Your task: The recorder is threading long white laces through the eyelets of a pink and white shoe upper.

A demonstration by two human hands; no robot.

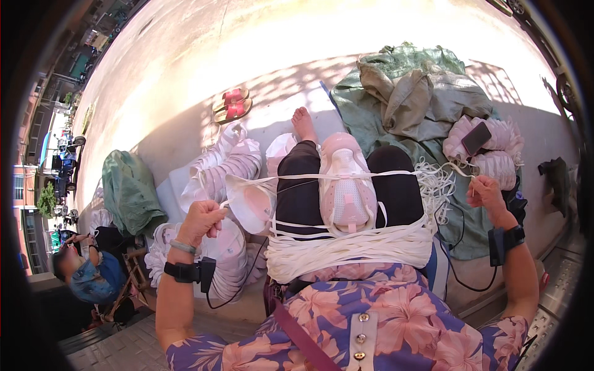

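Lace runs from the left hand across the shoe, which sits between the thighs. Left fingers pinched on it; right hand: fingers pinched on a strand beside the tangle. Cannot tell whether both are one lace. Risk: snag, if the strand is drawn through the tangle. Shoe may tip under uneven pull; bundle may shed laces if caught.

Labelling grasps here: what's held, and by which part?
A white shoelace: the left hand pinches it near one end, the right hand apparently near the other.
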